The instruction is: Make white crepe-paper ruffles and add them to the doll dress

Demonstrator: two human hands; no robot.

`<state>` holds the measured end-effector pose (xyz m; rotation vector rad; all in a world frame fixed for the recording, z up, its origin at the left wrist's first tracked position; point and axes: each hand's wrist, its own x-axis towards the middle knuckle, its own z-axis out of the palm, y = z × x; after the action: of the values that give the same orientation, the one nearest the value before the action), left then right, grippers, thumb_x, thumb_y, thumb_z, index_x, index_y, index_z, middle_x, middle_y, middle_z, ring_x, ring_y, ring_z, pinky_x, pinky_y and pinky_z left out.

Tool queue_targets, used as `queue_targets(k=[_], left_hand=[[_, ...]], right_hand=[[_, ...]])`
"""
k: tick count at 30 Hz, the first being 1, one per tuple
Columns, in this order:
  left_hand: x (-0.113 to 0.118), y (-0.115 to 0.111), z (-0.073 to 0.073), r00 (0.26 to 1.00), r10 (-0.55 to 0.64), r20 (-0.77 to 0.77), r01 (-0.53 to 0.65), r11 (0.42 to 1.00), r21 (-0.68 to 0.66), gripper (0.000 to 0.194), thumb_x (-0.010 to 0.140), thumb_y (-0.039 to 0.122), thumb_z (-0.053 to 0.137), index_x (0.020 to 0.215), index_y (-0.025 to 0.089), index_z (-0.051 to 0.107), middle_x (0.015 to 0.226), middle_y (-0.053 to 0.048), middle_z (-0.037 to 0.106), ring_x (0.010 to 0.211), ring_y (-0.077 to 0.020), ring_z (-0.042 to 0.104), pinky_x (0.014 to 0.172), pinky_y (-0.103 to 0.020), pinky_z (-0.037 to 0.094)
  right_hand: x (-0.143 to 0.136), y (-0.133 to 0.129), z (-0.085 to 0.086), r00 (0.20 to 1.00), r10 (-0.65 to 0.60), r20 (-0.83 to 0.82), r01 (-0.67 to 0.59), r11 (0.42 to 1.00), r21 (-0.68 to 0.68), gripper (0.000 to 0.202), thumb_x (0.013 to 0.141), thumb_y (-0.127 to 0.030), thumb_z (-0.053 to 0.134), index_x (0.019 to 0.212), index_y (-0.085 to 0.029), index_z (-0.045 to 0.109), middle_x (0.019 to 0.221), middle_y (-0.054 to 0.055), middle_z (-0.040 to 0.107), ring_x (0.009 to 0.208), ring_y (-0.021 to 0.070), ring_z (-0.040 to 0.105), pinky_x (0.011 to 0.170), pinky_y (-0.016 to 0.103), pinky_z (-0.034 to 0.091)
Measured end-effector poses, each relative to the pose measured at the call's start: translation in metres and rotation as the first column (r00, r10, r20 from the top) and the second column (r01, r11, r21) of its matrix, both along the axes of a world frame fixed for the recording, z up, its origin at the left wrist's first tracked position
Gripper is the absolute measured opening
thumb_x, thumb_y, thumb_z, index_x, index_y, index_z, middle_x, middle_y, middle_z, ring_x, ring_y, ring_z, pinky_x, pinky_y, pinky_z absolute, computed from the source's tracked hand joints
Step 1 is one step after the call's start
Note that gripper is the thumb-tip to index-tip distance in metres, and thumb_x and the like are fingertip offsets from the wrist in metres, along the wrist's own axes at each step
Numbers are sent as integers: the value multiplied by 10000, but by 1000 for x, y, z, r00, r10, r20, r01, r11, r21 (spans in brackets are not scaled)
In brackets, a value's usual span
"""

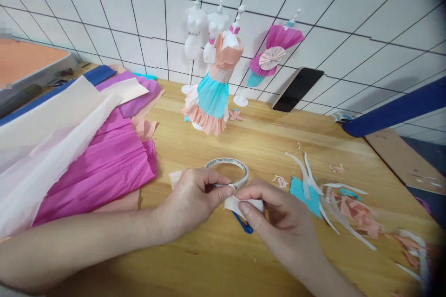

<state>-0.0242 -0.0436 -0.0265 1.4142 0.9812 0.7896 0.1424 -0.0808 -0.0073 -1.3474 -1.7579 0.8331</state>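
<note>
The white piece (pixel 230 204) is at the near middle of the wooden table (pixel 167 264), raised between both hands. The left hand (pixel 197 197) pinches its edge between thumb and forefinger; the right hand (pixel 275 216) grips it from the other side, probably so that this small, limp material is kept under control. Working fingertip to fingertip seems to suit something so narrow (how far it runs behind the fingers, I cannot tell).

Just beyond the hands lies a roll of tape (pixel 245 177), perhaps kept there for easy reach. A blue looped tool (pixel 248 230), mostly hidden, lies beneath the right hand and crowds the space below. On the left, magenta paper (pixel 104 162) spreads up to near the left forearm. On the right, white strips (pixel 311 177) and peach scraps (pixel 360 213) clutter the surface. Farther off stand a dressed form (pixel 216 95) and, by the wall, a phone (pixel 298 89).
</note>
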Motion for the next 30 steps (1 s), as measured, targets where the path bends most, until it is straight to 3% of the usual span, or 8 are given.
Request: queue_targets(k=[6,15,22,30], left_hand=[[-1,-1,1,996,-21,83,33,988,-153,206,770,335,621,764,139,684,506,46,489,362,-42,356,358,-185,281],[3,-2,0,984,-26,174,76,956,-285,222,727,344,665,797,134,664,529,43,519,330,-42,423,327,-163,286],[2,-5,-3,989,-66,132,99,959,-265,218,804,328,594,873,134,667,435,54,477,365,-67,472,359,-151,318],[3,-4,-3,993,-48,105,76,956,-284,230,791,339,594,882,138,658,445,55,476,339,-62,444,346,-154,307]], right_hand=[[0,2,4,1000,2,31,-5,993,114,120,788,-133,565,741,-225,625,620,-29,598,538,114,521,485,229,385],[4,0,1,998,51,28,-53,995,87,147,814,-134,533,778,-239,630,666,-14,624,581,135,553,514,252,411],[4,-1,-1,991,45,123,-59,992,113,145,827,-137,526,826,-242,627,681,-11,623,581,140,563,512,264,402],[2,-3,5,982,25,187,-61,979,193,135,820,-128,535,782,-251,578,630,-19,577,523,129,518,467,253,373]])
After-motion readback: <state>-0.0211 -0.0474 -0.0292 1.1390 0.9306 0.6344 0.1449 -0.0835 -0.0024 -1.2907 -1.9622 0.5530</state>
